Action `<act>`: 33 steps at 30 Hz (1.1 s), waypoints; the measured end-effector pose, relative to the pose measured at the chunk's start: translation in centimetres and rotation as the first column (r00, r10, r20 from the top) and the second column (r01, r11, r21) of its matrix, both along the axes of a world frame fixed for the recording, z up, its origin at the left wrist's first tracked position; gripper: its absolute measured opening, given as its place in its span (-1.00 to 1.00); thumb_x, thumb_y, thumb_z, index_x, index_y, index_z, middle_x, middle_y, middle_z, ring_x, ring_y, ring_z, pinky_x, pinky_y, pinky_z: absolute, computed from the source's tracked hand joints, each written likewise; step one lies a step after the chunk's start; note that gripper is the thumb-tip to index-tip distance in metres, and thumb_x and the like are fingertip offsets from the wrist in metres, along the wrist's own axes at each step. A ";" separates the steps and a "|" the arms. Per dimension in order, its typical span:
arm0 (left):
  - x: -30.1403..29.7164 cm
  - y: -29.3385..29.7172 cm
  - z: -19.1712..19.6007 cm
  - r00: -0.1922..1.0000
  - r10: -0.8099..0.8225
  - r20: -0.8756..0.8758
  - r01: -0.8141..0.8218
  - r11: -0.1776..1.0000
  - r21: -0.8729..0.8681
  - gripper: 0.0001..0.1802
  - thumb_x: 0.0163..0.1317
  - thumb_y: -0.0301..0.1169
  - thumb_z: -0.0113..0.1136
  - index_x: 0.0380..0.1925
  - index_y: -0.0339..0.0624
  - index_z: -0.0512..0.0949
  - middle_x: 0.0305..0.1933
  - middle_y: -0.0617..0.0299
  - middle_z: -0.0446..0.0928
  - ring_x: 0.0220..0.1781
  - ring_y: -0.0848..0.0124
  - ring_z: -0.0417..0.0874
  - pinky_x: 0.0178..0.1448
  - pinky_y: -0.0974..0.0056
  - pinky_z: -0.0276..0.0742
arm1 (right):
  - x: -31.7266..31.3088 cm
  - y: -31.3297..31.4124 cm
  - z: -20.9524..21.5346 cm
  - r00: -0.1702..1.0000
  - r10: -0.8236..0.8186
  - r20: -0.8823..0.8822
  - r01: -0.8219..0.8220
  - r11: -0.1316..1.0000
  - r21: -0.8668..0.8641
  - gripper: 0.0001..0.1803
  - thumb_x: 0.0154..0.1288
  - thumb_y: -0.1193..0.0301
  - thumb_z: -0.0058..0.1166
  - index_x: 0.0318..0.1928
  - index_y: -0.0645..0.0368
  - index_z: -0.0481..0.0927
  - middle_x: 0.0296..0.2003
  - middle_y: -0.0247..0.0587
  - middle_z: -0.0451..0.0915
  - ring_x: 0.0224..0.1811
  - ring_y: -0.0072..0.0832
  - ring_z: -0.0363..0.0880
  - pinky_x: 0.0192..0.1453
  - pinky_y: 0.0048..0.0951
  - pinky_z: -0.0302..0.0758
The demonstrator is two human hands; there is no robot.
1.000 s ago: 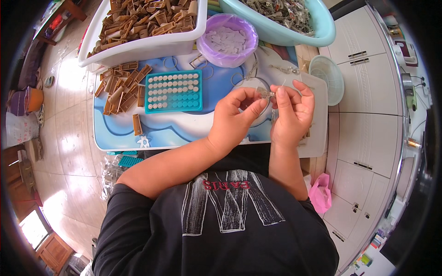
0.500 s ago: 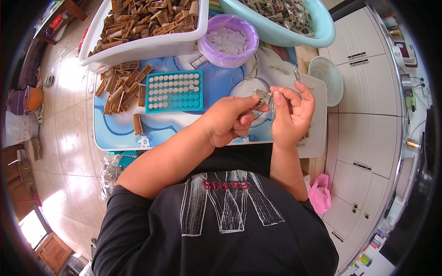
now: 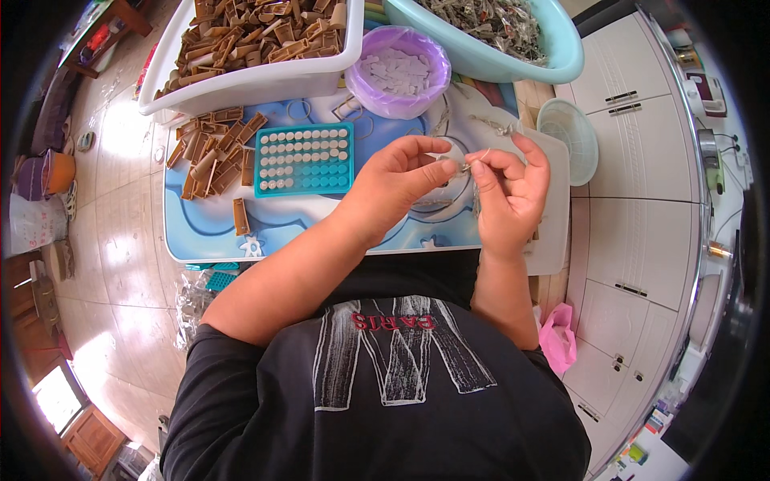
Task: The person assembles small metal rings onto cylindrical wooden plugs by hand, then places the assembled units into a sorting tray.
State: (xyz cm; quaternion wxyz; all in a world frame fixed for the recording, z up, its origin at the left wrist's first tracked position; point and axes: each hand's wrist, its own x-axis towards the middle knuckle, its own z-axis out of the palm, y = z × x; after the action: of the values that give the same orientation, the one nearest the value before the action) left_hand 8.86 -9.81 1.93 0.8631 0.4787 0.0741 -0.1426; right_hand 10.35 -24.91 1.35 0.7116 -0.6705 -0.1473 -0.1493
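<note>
- The step in hand looked like close fingertip work on a small part, shiny and too blurred to name more exactly. It was in the gap between the two hands, above the right half of the tabletop.
- The right hand had its grip pinching the small part, thumb against forefinger, with the other fingers curled loosely behind.
- The left hand met the part from the left with the thumb tip. Its forefinger stood apart from that thumb, on the far side; whether another finger closed the grip underneath, I could not tell.
- To judge by this pose, the next move called for a steady right pinch and small, light turns of the left fingertips, since a part so fine could slip or bend.
- Left of the hands sat a teal tray, with round silver pieces in its far rows and part of its near rows.
- Left of the tray lay a pile of brown plastic pieces, and one separate brown piece lay nearer.
- Along the far side stood a white bin full of similar brown pieces, a purple-lined bowl of white scraps, and a light blue tub of wrapped parts.
</note>
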 end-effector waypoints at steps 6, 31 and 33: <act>0.3 0.4 -0.8 0.992 -0.124 0.029 0.124 0.992 0.029 -0.78 0.23 -0.37 0.18 -0.20 -0.28 0.52 -0.30 0.24 0.58 -0.28 0.53 0.56 -0.14 0.45 0.42 | -0.2 0.1 0.3 0.999 -0.001 0.035 0.006 0.991 -0.135 -0.42 0.15 0.70 0.09 0.17 0.30 0.19 -0.31 -0.11 0.58 -0.23 -0.49 0.57 -0.07 -0.52 0.45; 0.0 0.5 -0.5 0.991 -0.018 0.129 0.001 0.991 0.132 -0.84 0.25 -0.41 0.14 -0.25 -0.29 0.55 -0.34 0.30 0.56 -0.27 0.58 0.50 -0.11 0.47 0.39 | -0.8 0.4 0.0 0.969 -0.117 0.218 0.169 0.957 -0.237 -0.42 0.15 0.67 0.09 0.18 0.30 0.22 -0.30 -0.11 0.55 -0.19 -0.48 0.51 -0.02 -0.43 0.44; 0.1 0.7 -0.4 0.990 -0.045 0.133 0.024 0.987 0.161 -0.83 0.25 -0.41 0.14 -0.26 -0.30 0.55 -0.35 0.29 0.56 -0.28 0.57 0.51 -0.11 0.46 0.40 | -0.6 0.4 -0.1 0.945 -0.106 0.309 0.189 0.949 -0.252 -0.41 0.15 0.66 0.09 0.19 0.30 0.19 -0.30 -0.09 0.57 -0.18 -0.47 0.52 -0.01 -0.42 0.45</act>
State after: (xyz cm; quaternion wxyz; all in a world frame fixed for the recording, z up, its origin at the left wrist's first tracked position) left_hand 8.92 -9.13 1.57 0.8226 0.5559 0.0179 -0.1182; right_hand 9.74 -24.53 1.29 0.5673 -0.7438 -0.2190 -0.2775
